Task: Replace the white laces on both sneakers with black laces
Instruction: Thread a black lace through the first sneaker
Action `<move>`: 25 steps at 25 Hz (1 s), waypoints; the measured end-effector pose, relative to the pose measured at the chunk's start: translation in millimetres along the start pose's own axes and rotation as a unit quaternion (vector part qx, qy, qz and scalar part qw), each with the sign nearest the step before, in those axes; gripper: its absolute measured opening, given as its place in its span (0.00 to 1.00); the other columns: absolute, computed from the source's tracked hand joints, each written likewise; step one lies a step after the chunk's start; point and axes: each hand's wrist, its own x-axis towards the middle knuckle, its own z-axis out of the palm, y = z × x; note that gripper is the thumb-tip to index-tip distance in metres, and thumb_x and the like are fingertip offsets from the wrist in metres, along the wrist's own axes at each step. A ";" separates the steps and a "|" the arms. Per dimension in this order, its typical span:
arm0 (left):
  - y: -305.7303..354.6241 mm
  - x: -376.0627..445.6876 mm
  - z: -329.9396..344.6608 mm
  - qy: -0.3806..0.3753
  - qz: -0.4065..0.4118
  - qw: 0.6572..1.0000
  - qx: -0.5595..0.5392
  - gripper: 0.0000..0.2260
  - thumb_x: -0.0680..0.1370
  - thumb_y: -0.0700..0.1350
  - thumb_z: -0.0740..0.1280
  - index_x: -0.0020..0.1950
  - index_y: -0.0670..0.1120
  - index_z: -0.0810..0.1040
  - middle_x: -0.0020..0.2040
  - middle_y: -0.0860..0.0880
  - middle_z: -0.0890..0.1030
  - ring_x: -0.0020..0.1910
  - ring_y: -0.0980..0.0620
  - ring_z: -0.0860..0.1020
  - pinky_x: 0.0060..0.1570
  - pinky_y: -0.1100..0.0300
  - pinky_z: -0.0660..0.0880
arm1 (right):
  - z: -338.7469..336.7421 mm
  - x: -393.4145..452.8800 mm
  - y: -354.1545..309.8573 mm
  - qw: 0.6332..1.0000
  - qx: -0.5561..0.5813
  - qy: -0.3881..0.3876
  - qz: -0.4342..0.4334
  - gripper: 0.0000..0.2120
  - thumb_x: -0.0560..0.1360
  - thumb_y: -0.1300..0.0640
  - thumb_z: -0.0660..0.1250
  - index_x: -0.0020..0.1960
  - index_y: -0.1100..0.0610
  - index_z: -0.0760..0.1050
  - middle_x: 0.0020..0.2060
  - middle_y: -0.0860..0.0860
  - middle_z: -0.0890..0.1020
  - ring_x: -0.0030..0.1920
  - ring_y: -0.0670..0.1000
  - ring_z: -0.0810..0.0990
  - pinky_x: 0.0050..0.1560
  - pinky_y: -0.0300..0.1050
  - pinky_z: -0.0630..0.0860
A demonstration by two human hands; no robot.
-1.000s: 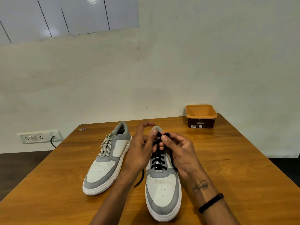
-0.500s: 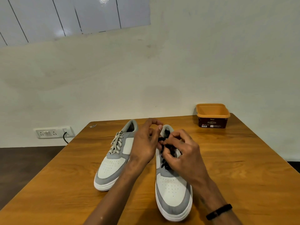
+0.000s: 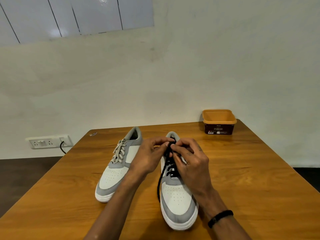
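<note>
Wooden table (image 3: 242, 179) against a plain pale wall, two grey-and-white sneakers side by side on it, toes toward the person. Off at the far right corner sits an orange tub (image 3: 219, 121), well apart from the work, and a wall socket (image 3: 49, 141) shows low on the left.

Both hands are bunched over the top of the right sneaker (image 3: 178, 201). Its eyelets already carry the black lace (image 3: 168, 168), crossed up the tongue, with one loose end trailing down the inner side toward the toe. The left hand (image 3: 149, 156) has its fingertips curled in and pinched on the lace near the topmost eyelets; the right hand (image 3: 190, 160) does likewise, fingers curled close round the lace from the other side. The two hands nearly touch there.

To my eye this is the finish of the first shoe: drawing the ends through the last holes or starting a knot, I cannot tell which. The left sneaker (image 3: 119, 168) has its white lace (image 3: 119, 151) in, untouched, so roughly half the job remains. Next needs an even pull on both ends without tipping the shoe, then unthreading the other.
</note>
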 end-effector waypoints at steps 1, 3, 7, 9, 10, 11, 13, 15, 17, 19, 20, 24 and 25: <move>0.0 -0.3 -1.6 -0.006 -0.002 1.000 -0.005 0.09 0.85 0.44 0.66 0.61 0.49 0.85 0.51 0.51 0.87 0.51 0.57 0.85 0.54 0.65 0.80 | -0.7 1.0 -1.4 1.000 0.003 0.004 0.006 0.12 0.75 0.64 0.76 0.59 0.64 0.85 0.54 0.56 0.81 0.54 0.52 0.82 0.54 0.46 0.84; -3.0 -0.8 -3.9 -0.002 0.008 1.000 0.016 0.09 0.85 0.46 0.66 0.59 0.49 0.85 0.52 0.52 0.87 0.53 0.56 0.85 0.59 0.57 0.81 | -2.5 2.8 -4.1 1.000 0.014 0.014 0.014 0.12 0.76 0.64 0.76 0.59 0.63 0.85 0.54 0.55 0.82 0.54 0.51 0.82 0.54 0.46 0.84; -17.5 -4.0 -2.8 0.056 0.038 0.995 0.076 0.08 0.86 0.49 0.65 0.57 0.50 0.83 0.49 0.54 0.86 0.51 0.58 0.84 0.56 0.53 0.82 | -27.7 -9.6 -7.4 0.997 0.027 0.052 0.057 0.10 0.75 0.62 0.77 0.57 0.61 0.86 0.53 0.51 0.83 0.55 0.49 0.82 0.55 0.45 0.82; -26.4 -8.0 -2.0 0.086 0.046 0.991 0.088 0.08 0.86 0.50 0.64 0.57 0.50 0.82 0.49 0.54 0.85 0.50 0.58 0.83 0.53 0.56 0.82 | -45.2 -20.9 -9.3 0.994 0.038 0.044 0.096 0.09 0.75 0.59 0.76 0.55 0.58 0.86 0.52 0.48 0.82 0.54 0.47 0.82 0.54 0.43 0.82; -30.9 -10.4 -1.2 0.100 0.044 0.990 0.086 0.08 0.86 0.50 0.64 0.58 0.50 0.82 0.49 0.54 0.85 0.50 0.59 0.83 0.51 0.57 0.81 | -51.4 -25.8 -11.0 0.992 0.043 0.034 0.114 0.08 0.75 0.58 0.76 0.54 0.57 0.86 0.51 0.46 0.82 0.53 0.46 0.82 0.52 0.40 0.82; -35.5 -13.1 -0.1 0.114 0.038 0.990 0.080 0.09 0.86 0.50 0.63 0.58 0.49 0.81 0.50 0.54 0.85 0.50 0.60 0.83 0.51 0.59 0.81 | -55.6 -28.9 -12.7 0.990 0.048 0.023 0.128 0.08 0.75 0.57 0.76 0.53 0.57 0.86 0.50 0.45 0.82 0.53 0.44 0.82 0.51 0.37 0.81; -45.8 -16.9 2.6 0.151 0.029 0.987 0.057 0.08 0.87 0.50 0.62 0.58 0.50 0.80 0.50 0.54 0.85 0.51 0.59 0.84 0.51 0.59 0.82 | -58.6 -33.0 -15.4 0.986 0.056 0.009 0.156 0.07 0.75 0.55 0.74 0.52 0.55 0.85 0.49 0.42 0.81 0.52 0.42 0.81 0.50 0.31 0.79; -56.0 -18.6 5.3 0.182 0.021 0.982 0.047 0.08 0.87 0.51 0.61 0.58 0.51 0.79 0.51 0.54 0.85 0.52 0.56 0.85 0.51 0.56 0.83 | -59.7 -35.1 -15.5 0.977 0.064 0.004 0.202 0.05 0.76 0.53 0.74 0.51 0.52 0.84 0.48 0.39 0.80 0.52 0.41 0.81 0.49 0.30 0.78; -63.5 -17.6 8.6 0.201 0.003 0.980 0.013 0.10 0.87 0.50 0.60 0.59 0.49 0.79 0.51 0.52 0.85 0.52 0.53 0.85 0.51 0.56 0.84 | -60.7 -36.6 -12.2 0.968 0.068 -0.001 0.241 0.03 0.77 0.55 0.75 0.50 0.49 0.83 0.47 0.37 0.80 0.52 0.41 0.81 0.49 0.30 0.78; -66.9 -15.8 14.7 0.209 -0.018 0.976 -0.054 0.11 0.87 0.49 0.59 0.60 0.46 0.78 0.53 0.49 0.86 0.52 0.52 0.86 0.51 0.57 0.84 | -61.4 -37.4 -9.7 0.961 0.070 -0.002 0.266 0.04 0.78 0.55 0.74 0.49 0.46 0.82 0.46 0.37 0.81 0.52 0.40 0.81 0.47 0.32 0.78; -68.5 -14.9 17.2 0.214 -0.021 0.974 -0.077 0.11 0.87 0.48 0.59 0.61 0.45 0.78 0.53 0.48 0.86 0.51 0.52 0.87 0.51 0.57 0.84 | -60.9 -36.6 -9.2 0.957 0.074 -0.001 0.281 0.04 0.78 0.53 0.74 0.48 0.45 0.82 0.46 0.37 0.81 0.52 0.40 0.81 0.46 0.33 0.79; -78.9 -8.5 21.7 0.240 -0.030 0.964 -0.114 0.11 0.88 0.47 0.59 0.61 0.43 0.78 0.51 0.46 0.86 0.47 0.54 0.87 0.48 0.57 0.85 | -61.9 -36.5 -5.8 0.939 0.082 0.019 0.334 0.02 0.78 0.49 0.72 0.47 0.43 0.81 0.43 0.39 0.84 0.51 0.37 0.81 0.48 0.37 0.78; -83.0 -5.8 21.2 0.241 -0.037 0.962 -0.123 0.11 0.88 0.46 0.59 0.61 0.43 0.78 0.51 0.44 0.85 0.46 0.52 0.87 0.48 0.56 0.85 | -62.2 -36.6 -4.2 0.937 0.080 0.025 0.339 0.01 0.78 0.48 0.72 0.48 0.43 0.81 0.44 0.40 0.84 0.51 0.38 0.81 0.48 0.38 0.78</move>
